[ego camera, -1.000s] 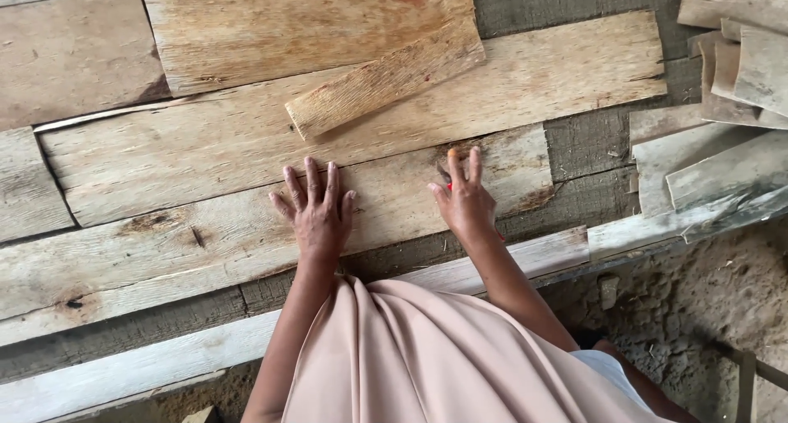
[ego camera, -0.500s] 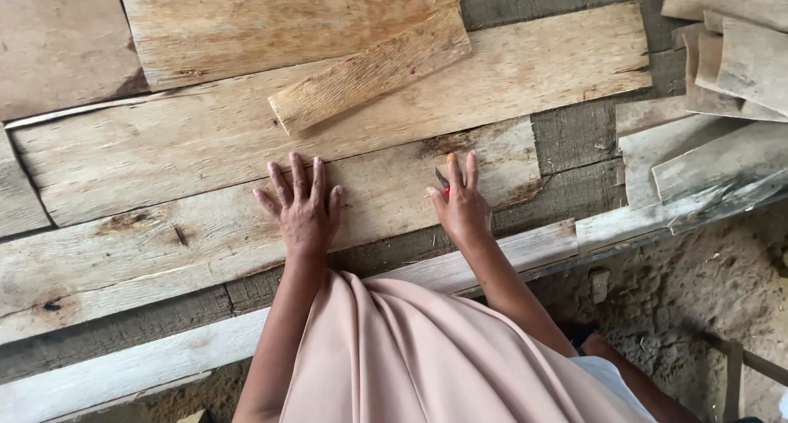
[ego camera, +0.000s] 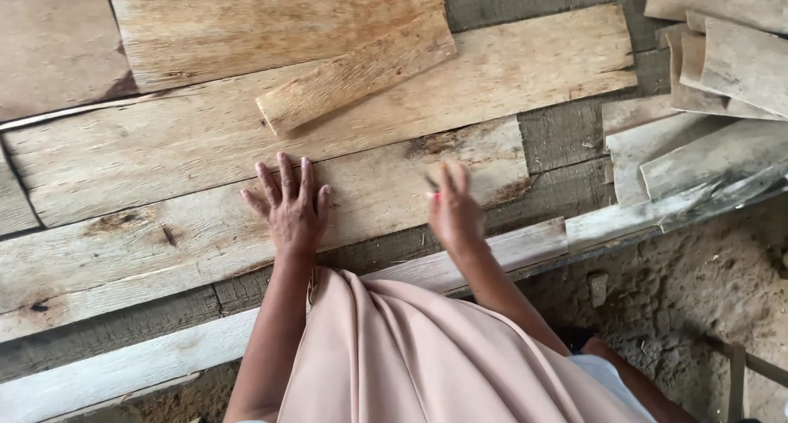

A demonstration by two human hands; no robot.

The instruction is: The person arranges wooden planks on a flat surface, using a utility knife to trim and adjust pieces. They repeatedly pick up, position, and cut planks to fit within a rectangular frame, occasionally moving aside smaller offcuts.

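My left hand (ego camera: 289, 205) lies flat, fingers spread, on a long pale wood veneer sheet (ego camera: 148, 246). My right hand (ego camera: 453, 211) is blurred over the same sheet, close to its near edge. A small red and dark object (ego camera: 434, 192) is held at its fingers; its kind is too blurred to tell. A narrow loose strip of veneer (ego camera: 353, 74) lies slanted on the sheets beyond my hands. More overlapping veneer sheets (ego camera: 492, 70) cover the surface behind it.
A pile of grey, curled veneer pieces (ego camera: 722, 62) sits at the right. A pale wooden rail (ego camera: 509, 246) runs along the near edge. Bare dirt ground (ego camera: 706, 292) lies at the lower right. Pink cloth (ego camera: 427, 357) covers my lap.
My right hand has lifted slightly and is moving, now blurred. My left hand stays pressed on the sheet. The view has shifted a little to the right.
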